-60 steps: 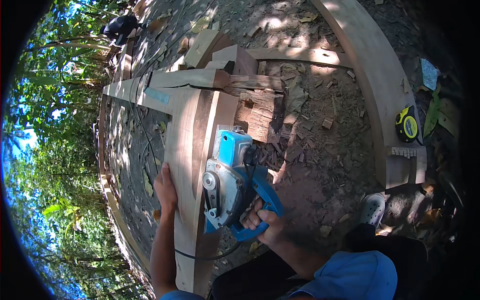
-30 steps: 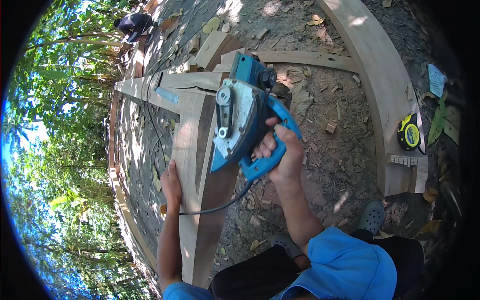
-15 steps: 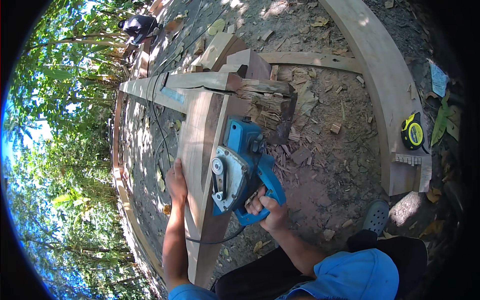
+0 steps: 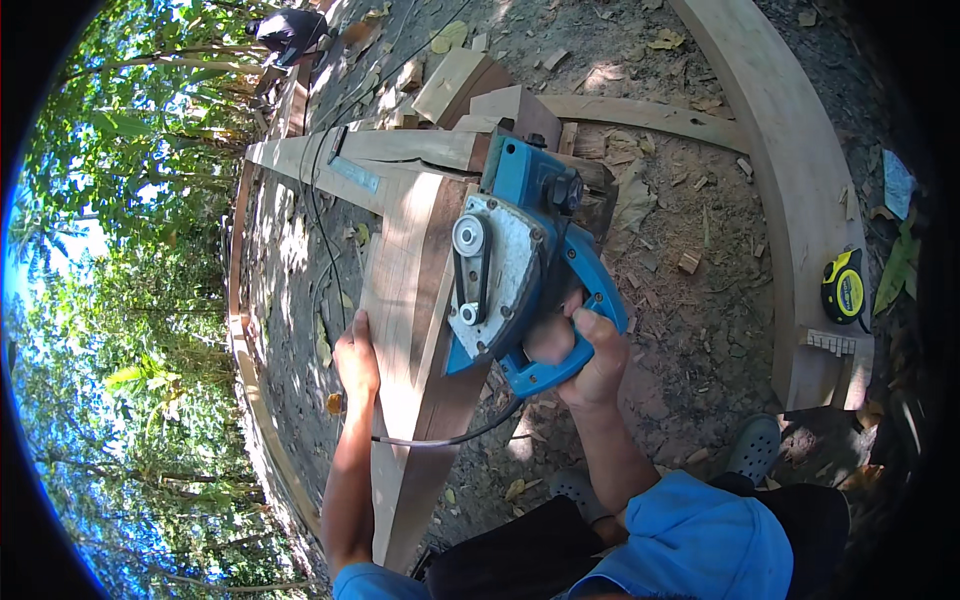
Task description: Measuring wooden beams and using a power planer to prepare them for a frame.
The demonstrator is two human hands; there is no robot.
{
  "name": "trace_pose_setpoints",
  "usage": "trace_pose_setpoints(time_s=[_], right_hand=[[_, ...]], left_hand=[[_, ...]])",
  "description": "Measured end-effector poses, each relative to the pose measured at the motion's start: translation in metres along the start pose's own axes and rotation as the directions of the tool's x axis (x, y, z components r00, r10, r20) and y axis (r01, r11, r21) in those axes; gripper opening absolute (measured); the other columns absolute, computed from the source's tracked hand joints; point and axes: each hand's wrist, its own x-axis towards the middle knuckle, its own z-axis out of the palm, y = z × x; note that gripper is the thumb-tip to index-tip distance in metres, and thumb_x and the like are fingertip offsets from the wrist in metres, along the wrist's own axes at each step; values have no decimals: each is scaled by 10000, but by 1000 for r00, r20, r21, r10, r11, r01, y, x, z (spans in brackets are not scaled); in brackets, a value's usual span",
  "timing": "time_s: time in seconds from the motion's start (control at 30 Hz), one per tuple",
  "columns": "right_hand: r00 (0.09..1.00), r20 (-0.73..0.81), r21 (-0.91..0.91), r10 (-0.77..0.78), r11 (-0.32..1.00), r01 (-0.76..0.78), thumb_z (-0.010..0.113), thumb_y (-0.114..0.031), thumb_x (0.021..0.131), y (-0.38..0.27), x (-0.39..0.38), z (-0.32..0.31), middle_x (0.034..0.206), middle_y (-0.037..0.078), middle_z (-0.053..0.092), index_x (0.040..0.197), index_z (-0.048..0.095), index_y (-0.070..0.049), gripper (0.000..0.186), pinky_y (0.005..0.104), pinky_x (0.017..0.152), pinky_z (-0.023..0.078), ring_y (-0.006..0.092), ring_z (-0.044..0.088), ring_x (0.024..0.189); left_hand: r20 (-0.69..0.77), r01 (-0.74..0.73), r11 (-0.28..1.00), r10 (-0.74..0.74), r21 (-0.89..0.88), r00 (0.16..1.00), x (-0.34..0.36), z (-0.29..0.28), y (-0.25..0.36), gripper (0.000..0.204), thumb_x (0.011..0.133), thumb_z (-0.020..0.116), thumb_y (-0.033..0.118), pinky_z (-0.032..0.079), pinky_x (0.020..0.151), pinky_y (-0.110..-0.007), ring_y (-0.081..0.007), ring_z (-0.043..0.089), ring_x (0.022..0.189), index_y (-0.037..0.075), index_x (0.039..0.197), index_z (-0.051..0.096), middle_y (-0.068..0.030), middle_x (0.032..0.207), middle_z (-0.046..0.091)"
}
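My right hand [image 4: 595, 355] is wrapped round the looped rear handle of a blue electric hand planer [image 4: 540, 225]. The planer lies along the right edge of a thick wooden beam [image 4: 400, 285], its belt and two pulleys exposed on the side. Its front end reaches the beam's far end; its sole is hidden from view. On the beam's left edge, my left hand [image 4: 356, 360] grips the wood, most of its fingers out of sight. A dark power cord [image 4: 450, 440] runs from the planer's rear across the beam.
A carpenter's square [image 4: 355, 172] rests on a crosswise timber beyond the beam. Cut wood blocks [image 4: 460, 85] are piled behind. At right, a yellow-black tape measure [image 4: 845, 287] sits on a long curved-looking timber [image 4: 800, 190]. Chips and leaves litter the dirt; my clog [image 4: 753, 447] stands nearby.
The planer has slid forward along the beam's edge toward its far end, with my right hand still on the handle. My left hand keeps its hold on the beam.
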Motion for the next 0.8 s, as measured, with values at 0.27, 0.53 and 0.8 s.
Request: trace_pose_setpoints(time_s=[0.27, 0.53, 0.8], right_hand=[[994, 86, -25, -66, 997, 69, 609, -222, 829, -23, 30, 17, 611, 19, 481, 992, 541, -55, 243, 307, 557, 418, 128, 469, 521], [967, 211, -61, -142, 986, 158, 596, -264, 835, -50, 23, 18, 615, -11, 453, 1093, 549, -47, 340, 303, 568, 413, 112, 447, 535], [995, 94, -81, 26, 997, -18, 591, -138, 819, 38, -54, -17, 639, 35, 480, 975, 502, -57, 197, 337, 587, 432, 144, 477, 547]], left_hand=[[-70, -38, 999, 38, 14, 997, -4, -5, -3, 601, 938, 469, 481, 387, 572, -396, -182, 461, 578, -77, 765, 609, -152, 572, 526], [0, 7, 999, -7, -39, 1000, -1, -6, 9, 530, 928, 468, 452, 461, 705, -404, -340, 619, 706, -45, 874, 644, -258, 762, 620], [36, 13, 1000, -13, -15, 999, 0, -7, 5, 589, 915, 451, 514, 467, 778, -415, -402, 634, 841, -33, 961, 665, -279, 839, 636]])
